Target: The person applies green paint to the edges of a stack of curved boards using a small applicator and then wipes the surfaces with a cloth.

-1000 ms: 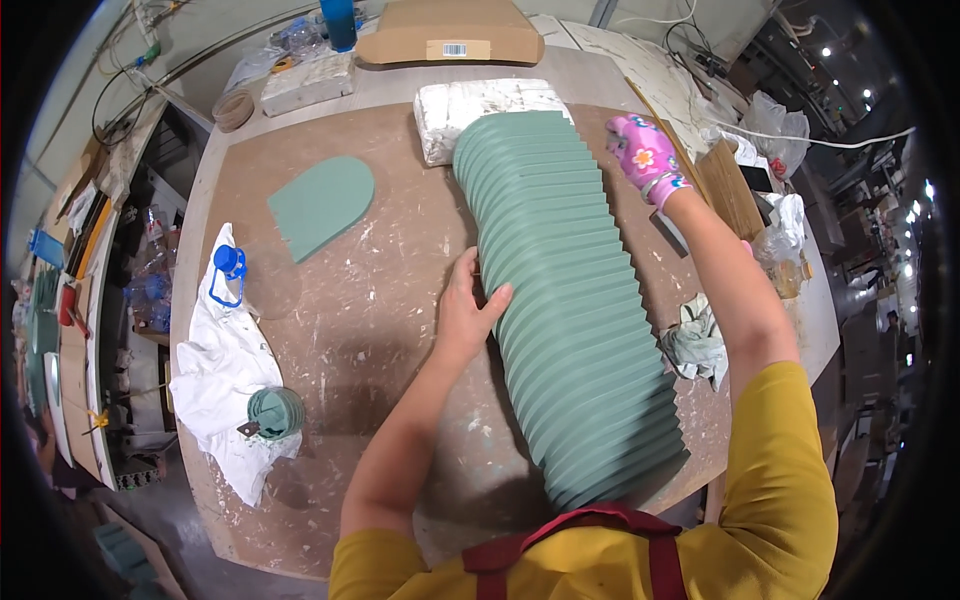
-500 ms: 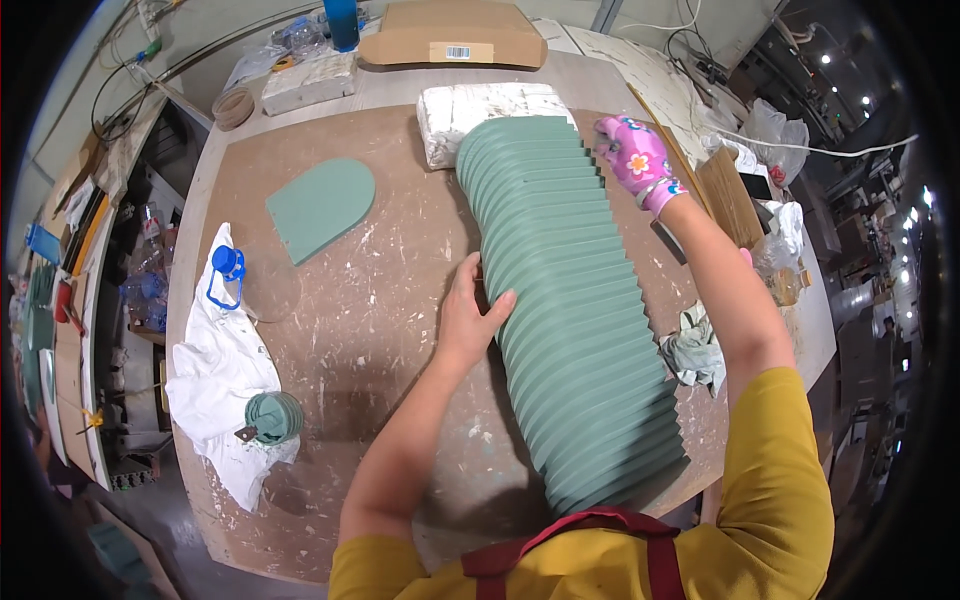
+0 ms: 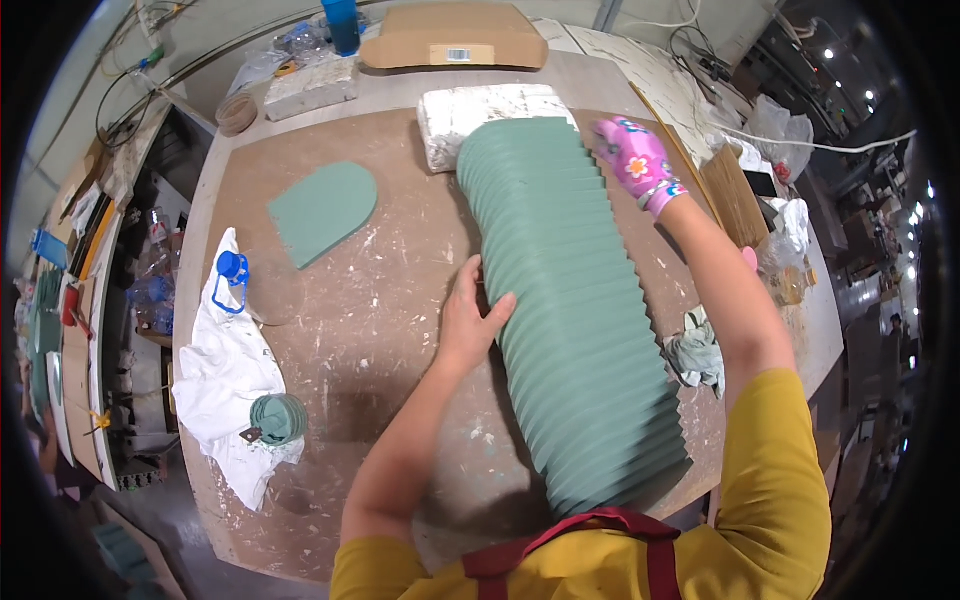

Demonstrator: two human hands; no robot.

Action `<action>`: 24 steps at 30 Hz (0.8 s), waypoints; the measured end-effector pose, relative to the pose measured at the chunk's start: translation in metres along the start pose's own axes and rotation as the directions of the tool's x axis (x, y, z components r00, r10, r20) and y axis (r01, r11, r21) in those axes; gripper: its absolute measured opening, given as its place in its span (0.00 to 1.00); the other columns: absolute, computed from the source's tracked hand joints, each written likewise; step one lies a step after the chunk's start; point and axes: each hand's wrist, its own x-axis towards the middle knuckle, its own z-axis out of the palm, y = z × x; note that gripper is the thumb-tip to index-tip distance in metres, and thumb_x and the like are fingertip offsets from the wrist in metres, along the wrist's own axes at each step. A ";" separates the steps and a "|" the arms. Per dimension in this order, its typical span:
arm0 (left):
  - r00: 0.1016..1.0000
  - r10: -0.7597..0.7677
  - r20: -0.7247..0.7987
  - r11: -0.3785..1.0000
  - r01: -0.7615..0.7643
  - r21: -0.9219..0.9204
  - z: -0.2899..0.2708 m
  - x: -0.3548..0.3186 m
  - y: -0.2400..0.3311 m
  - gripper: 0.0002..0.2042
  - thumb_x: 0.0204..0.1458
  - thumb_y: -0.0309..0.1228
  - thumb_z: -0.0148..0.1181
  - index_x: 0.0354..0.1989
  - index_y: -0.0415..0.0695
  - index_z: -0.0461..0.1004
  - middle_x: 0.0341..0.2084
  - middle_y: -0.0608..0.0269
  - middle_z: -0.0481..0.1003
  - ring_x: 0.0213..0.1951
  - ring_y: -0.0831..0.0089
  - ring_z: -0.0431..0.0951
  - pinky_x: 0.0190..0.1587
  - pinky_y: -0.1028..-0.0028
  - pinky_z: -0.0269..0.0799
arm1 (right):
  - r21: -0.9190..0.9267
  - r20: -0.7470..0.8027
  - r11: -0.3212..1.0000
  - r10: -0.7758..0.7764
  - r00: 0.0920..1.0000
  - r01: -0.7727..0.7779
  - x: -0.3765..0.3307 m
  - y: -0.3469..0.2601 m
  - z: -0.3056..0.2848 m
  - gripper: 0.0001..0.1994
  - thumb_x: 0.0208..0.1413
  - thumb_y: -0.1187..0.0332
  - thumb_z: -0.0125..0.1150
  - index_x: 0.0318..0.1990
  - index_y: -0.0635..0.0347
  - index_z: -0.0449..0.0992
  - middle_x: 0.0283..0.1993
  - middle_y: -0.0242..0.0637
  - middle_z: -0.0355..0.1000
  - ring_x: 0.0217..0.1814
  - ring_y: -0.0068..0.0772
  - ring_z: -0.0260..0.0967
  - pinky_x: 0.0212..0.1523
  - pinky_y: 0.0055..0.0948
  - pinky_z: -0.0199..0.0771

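Note:
A long row of sage-green round-ended panels (image 3: 565, 290) lies overlapped down the middle of the table, leaning on a white wrapped block (image 3: 440, 125). Against the row's left side rests my bare left hand (image 3: 473, 318), thumb and fingers apart, thumb touching the panels' edges. My right hand (image 3: 638, 162) wears a pink flowered glove and is beside the far right edges of the row. Its fingers are curled together; whatever they hold, if anything, is hidden and blurred. One single green panel (image 3: 325, 212) lies flat at the left.
On a white cloth (image 3: 225, 380) at the left stand a clear bottle with a blue cap (image 3: 232, 265) and a green-smeared pot (image 3: 277, 419). A crumpled rag (image 3: 697, 352) lies to the right of the row. A cardboard box (image 3: 455, 35) and blue cup (image 3: 341, 28) stand at the back.
The view has shifted slightly. My right hand stays near the far right edges, its fingers moved a little. My left hand keeps its place on the row.

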 end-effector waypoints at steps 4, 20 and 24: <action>1.000 0.023 -0.012 0.995 -0.021 0.094 0.005 0.000 0.000 0.39 0.48 0.45 0.64 0.63 0.33 0.57 0.52 0.38 0.67 0.55 0.50 0.68 0.58 0.61 0.64 | 0.113 0.021 0.989 0.093 0.995 -0.095 0.018 -0.021 -0.016 0.11 0.53 0.68 0.59 0.43 0.58 0.75 0.39 0.44 0.74 0.40 0.47 0.74 0.42 0.41 0.75; 1.000 -0.010 0.006 0.994 0.009 0.111 0.002 0.001 0.010 0.39 0.48 0.45 0.65 0.62 0.31 0.57 0.54 0.37 0.67 0.55 0.48 0.69 0.57 0.59 0.64 | 0.272 0.014 0.946 0.182 0.983 -0.179 0.025 -0.027 0.000 0.12 0.56 0.70 0.56 0.48 0.60 0.74 0.40 0.47 0.74 0.40 0.45 0.75 0.42 0.37 0.76; 1.000 -0.028 0.001 0.995 0.028 0.093 -0.003 -0.002 0.015 0.38 0.48 0.42 0.65 0.62 0.32 0.57 0.52 0.40 0.69 0.53 0.51 0.71 0.56 0.61 0.66 | 0.499 0.049 0.842 -0.266 0.963 0.207 0.057 -0.119 0.019 0.09 0.55 0.71 0.55 0.43 0.58 0.74 0.37 0.39 0.74 0.34 0.35 0.74 0.35 0.33 0.76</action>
